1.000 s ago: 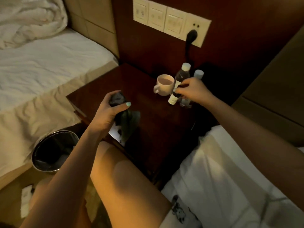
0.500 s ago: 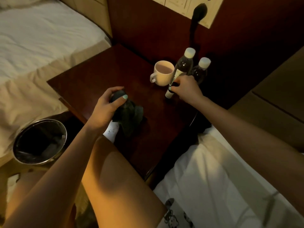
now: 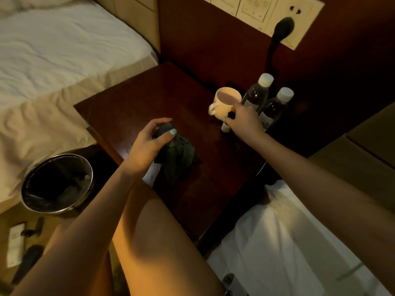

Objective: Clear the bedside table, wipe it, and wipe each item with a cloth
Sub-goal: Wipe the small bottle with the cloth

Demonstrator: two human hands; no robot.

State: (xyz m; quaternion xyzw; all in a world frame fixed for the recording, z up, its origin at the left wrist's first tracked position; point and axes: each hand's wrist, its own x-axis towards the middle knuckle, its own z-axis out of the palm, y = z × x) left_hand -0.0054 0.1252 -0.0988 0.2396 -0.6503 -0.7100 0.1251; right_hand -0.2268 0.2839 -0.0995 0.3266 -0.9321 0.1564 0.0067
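Hard telling what the small bottle (image 3: 226, 128) really is: showing only a white end below the right hand (image 3: 243, 122) and a dark bit near the thumb, with the rest lying covered by curled fingers. Being pinched by that hand low over the bedside table (image 3: 149, 99), just beside the cream mug (image 3: 226, 101). Not possible telling whether touching the wood or the mug.

Also peeking out from under the left wrist, something white (image 3: 152, 175), too dim for reading. Standing behind the right hand, two water bottles (image 3: 256, 95) with white caps, their lower parts being hidden and their labels blurred. Being cut off by the top edge, the socket panel (image 3: 267, 9) with a black plug (image 3: 282, 26).

Looking dark grey-green and crumpled, the cloth (image 3: 177, 154). Being gripped by the left hand (image 3: 149, 144), with fingers and thumb closing round its bunched top. Hanging from under that hand and spreading to its right side, lying on the table top near the front edge, well apart from the mug.

Standing on the floor left of the table, a round bin (image 3: 57, 184) with a dark liner.
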